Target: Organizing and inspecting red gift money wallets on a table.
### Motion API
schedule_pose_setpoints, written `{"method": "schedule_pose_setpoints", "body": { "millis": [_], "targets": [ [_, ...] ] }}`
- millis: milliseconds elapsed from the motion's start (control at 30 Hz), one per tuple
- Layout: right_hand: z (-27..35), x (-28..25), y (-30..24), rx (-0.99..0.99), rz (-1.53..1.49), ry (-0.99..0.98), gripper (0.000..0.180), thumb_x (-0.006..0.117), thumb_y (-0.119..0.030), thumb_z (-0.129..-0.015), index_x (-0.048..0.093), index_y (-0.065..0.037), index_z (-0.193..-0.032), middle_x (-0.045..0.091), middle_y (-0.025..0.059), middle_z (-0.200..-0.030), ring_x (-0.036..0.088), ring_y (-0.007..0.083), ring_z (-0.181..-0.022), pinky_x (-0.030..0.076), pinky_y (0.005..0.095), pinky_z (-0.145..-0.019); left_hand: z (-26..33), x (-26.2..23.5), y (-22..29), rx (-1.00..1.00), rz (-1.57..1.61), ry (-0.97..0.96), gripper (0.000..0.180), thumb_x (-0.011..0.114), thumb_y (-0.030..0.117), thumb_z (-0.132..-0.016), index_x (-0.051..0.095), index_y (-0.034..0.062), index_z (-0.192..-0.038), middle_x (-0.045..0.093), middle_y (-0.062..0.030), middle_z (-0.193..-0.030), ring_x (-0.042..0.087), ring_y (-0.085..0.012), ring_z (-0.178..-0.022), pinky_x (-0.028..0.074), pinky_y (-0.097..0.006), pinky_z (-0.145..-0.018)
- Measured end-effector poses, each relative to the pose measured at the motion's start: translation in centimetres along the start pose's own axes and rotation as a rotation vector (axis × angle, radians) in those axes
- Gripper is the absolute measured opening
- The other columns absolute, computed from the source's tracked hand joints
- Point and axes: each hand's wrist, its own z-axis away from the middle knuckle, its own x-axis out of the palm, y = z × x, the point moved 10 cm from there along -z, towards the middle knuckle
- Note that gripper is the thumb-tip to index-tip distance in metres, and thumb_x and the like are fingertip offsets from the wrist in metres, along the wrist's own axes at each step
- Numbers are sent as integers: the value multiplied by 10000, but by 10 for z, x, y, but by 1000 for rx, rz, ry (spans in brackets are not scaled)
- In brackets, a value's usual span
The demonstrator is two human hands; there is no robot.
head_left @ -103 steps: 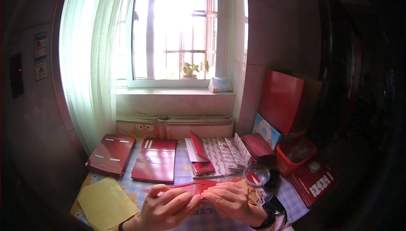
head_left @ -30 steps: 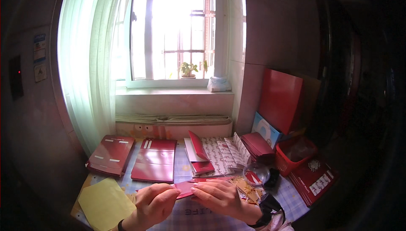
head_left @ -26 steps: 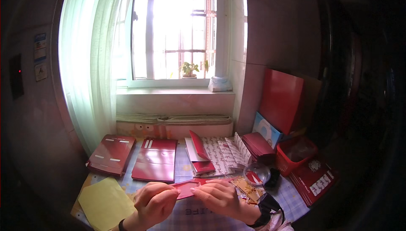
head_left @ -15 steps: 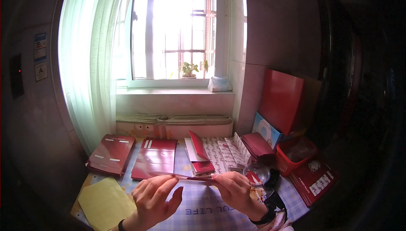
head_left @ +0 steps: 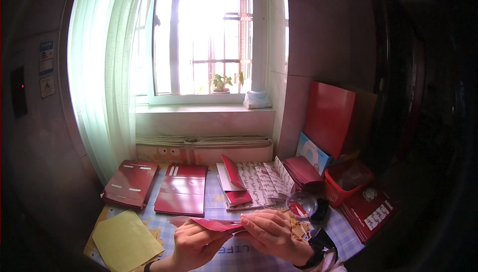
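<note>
Low over the front of the table, a red folded paper piece (head_left: 213, 224), perhaps an envelope, is held in both hands. Its left part rests in my left hand (head_left: 191, 244), with the fingers curled behind and under it. The fingers of my right hand (head_left: 269, 234) are pinched together at its right end, where a pale edge shows. Beyond the hands lie patterned white sheets (head_left: 261, 182) with a half-open red folder (head_left: 234, 175) at their left side. A flat stack of dark red printed card sheets (head_left: 180, 187) lies farther left.
More red sheets (head_left: 130, 182) and a yellow paper (head_left: 124, 239) lie at left on the checked tablecloth (head_left: 239, 262). At right are a clear round container (head_left: 303, 205), a red basket (head_left: 343, 192), dark red folded pieces (head_left: 301, 175) and printed red sheets (head_left: 366, 215).
Both hands have come closer together and lower. The red paper, seen nearly edge-on before, is now tilted so its red face shows. My left fingers have moved in under it.
</note>
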Motion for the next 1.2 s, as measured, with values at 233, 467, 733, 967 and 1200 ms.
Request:
{"method": "schedule_pose_setpoints", "body": {
  "millis": [233, 467, 733, 967, 1200],
  "targets": [
    [-11, -5, -10, -15, 28, -130, 334, 755, -81, -727, 655, -60, -1045, 684, 44, -957, 668, 174, -864, 521, 306, -783, 3, 1, 22, 172, -2, 3, 179, 757, 51, -715, 699, 9, -878, 675, -120, -778, 655, -269, -684, 501, -342, -616],
    [-12, -4, -13, -33, 34, -138, 241, 694, -20, -740, 676, -62, -977, 690, 43, -951, 668, 167, -878, 521, 302, -762, 11, -13, 64, 444, -488, 225, 234, 800, 180, -702, 675, 156, -897, 577, -13, -878, 561, -184, -772, 439, -326, -663],
    [-7, 1, -15, -70, 2, -126, 232, 726, -60, -723, 683, -52, -951, 692, 40, -946, 668, 173, -884, 531, 307, -756, 13, -10, 75, 490, -767, 96, 302, 798, 256, -716, 644, 234, -976, 529, 58, -986, 482, -162, -958, 379, -332, -792],
    [-5, 5, 5, 35, -6, -69, 302, 782, -130, -691, 679, -53, -964, 689, 56, -930, 667, 193, -865, 530, 320, -747, 8, -24, 51, 332, -659, 116, 280, 812, 206, -708, 648, 228, -933, 532, 60, -988, 495, -171, -964, 374, -354, -792],
    [-4, 4, -1, -6, 136, -76, 263, 737, -77, -679, 695, -91, -938, 694, 3, -899, 658, 143, -851, 482, 288, -739, 8, -12, 68, 448, -860, -7, 226, 781, 250, -733, 669, 205, -924, 590, 68, -1001, 533, -155, -996, 369, -359, -806]
  ]
}}
